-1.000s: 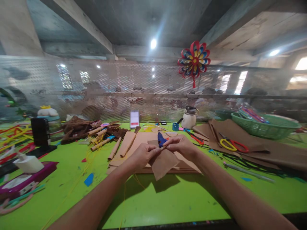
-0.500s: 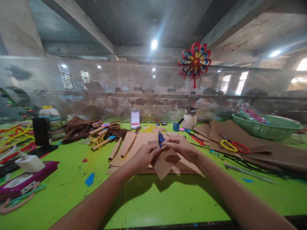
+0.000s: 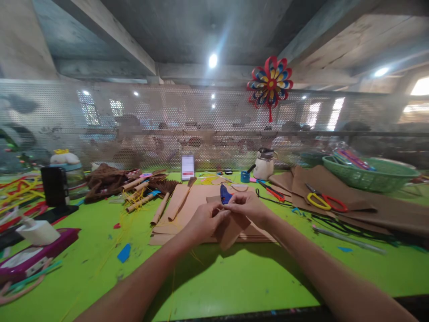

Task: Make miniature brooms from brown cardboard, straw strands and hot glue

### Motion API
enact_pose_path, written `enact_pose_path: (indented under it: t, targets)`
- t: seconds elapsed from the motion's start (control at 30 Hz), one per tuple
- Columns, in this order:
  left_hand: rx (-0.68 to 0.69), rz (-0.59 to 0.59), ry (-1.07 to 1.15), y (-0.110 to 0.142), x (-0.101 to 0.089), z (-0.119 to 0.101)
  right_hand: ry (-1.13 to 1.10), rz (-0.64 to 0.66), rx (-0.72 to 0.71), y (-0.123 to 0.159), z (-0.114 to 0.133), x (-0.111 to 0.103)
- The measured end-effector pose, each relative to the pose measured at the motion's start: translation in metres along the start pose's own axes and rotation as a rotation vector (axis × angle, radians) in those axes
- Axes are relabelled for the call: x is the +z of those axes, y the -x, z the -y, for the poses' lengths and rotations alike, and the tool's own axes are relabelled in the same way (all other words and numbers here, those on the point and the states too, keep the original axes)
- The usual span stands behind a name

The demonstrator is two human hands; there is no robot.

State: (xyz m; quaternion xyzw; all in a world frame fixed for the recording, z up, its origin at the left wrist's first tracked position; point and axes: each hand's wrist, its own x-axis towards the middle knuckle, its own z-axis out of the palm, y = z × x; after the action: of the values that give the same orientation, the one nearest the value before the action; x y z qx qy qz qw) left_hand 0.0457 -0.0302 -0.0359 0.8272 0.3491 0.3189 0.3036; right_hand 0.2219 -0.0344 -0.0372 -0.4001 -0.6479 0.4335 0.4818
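Note:
A piece of brown paper (image 3: pixel 231 230) hangs between my hands over the green table, its lower corner pointing toward me. My left hand (image 3: pixel 208 220) pinches its upper edge with thumb and fingers. From the other side, my right hand (image 3: pixel 250 206) pinches the same edge, and the fingertips of both hands nearly meet. Just behind the fingers lies a blue glue gun (image 3: pixel 225 193), partly hidden by the right hand. Beneath sits a stack of brown paper sheets (image 3: pixel 164 238).
Left of the stack are rolled paper tubes (image 3: pixel 160 209) with yellow string. Scissors (image 3: pixel 323 202) rest on brown paper at right, before a green basket (image 3: pixel 385 174). A white jug (image 3: pixel 264 166) and a phone (image 3: pixel 187 167) stand behind. A purple power strip (image 3: pixel 40 250) lies at left.
My fingertips have drawn closer together on the paper's upper edge. The paper's lower part now looks more curved and narrower. The view has shifted slightly.

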Motion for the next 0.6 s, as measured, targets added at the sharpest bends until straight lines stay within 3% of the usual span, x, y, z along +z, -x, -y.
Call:
enact_pose_path:
  t: [0.3,0.6]
  targets:
    - [-0.169,0.042,0.273,0.0,0.0005,0.0013,0.045,-0.01,-0.016,0.0,0.0022,-0.0014]
    - [-0.191,0.127,0.334,0.0029,0.0018,-0.0002,0.044,-0.002,-0.042,-0.0024,-0.003,-0.0037]
